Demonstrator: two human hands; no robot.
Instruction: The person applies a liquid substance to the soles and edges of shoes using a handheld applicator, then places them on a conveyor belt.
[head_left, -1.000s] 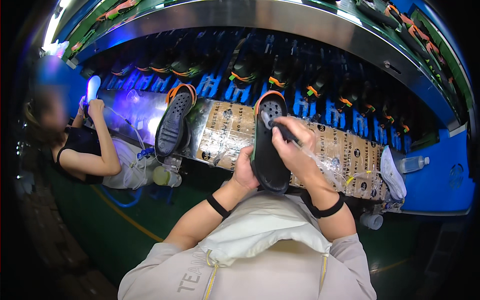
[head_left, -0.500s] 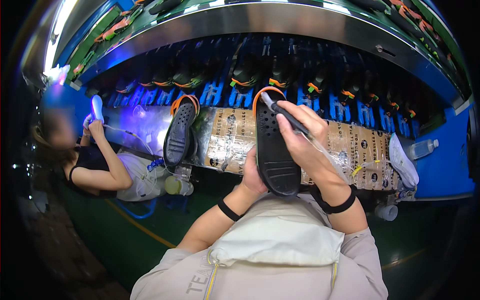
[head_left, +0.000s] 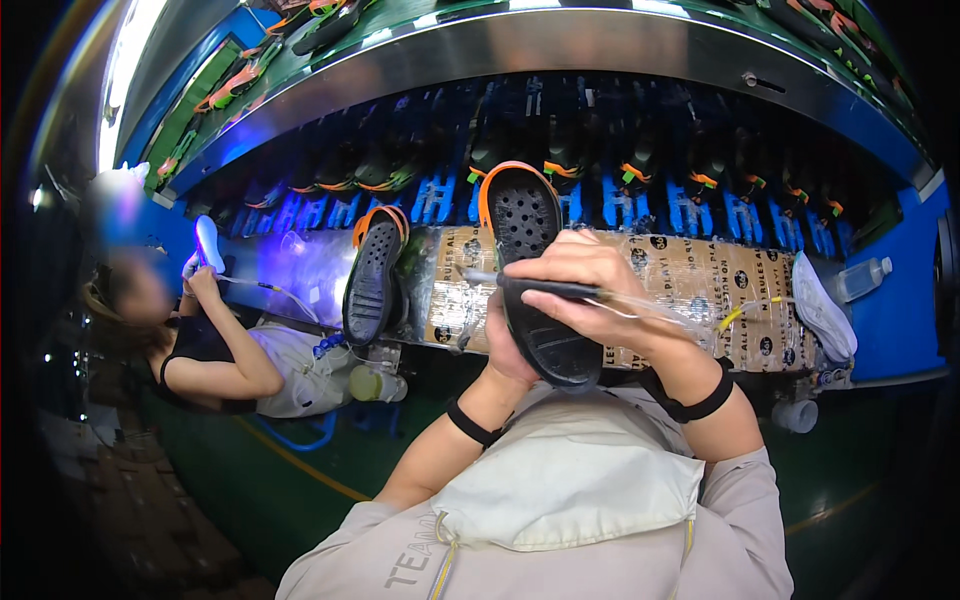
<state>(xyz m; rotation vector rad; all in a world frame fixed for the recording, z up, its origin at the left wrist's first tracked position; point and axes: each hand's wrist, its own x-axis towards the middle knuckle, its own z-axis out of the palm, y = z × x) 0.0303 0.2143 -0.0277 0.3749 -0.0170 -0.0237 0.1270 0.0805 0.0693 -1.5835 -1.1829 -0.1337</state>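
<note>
My left hand (head_left: 508, 343) is closed around the left side of a black clog (head_left: 521, 207), held tilted above my lap. The clog's perforated face shows, with an orange band round its far end. My right hand (head_left: 592, 285) grips a pen-shaped tool (head_left: 545, 287) with a dark grip, a silver front and a clear tube. It lies crosswise above the clog's middle, its tip pointing left past the clog's edge, apart from it. Part of the clog is hidden behind my right hand. Another black clog (head_left: 374, 270) with an orange strap stands to the left on the bench.
Tape-covered cardboard (head_left: 700, 280) lines the bench. At its right are a white shoe sole (head_left: 822, 305) and a clear bottle (head_left: 863, 279). Blue racks (head_left: 690, 208) with dark orange-trimmed shoes run behind, below a metal ledge (head_left: 520, 60). A co-worker (head_left: 215, 350) at left holds a pale sole.
My right hand has drawn the pen-shaped tool nearer and turned it leftward, off the clog's far end. The clog's far end has swung slightly left.
</note>
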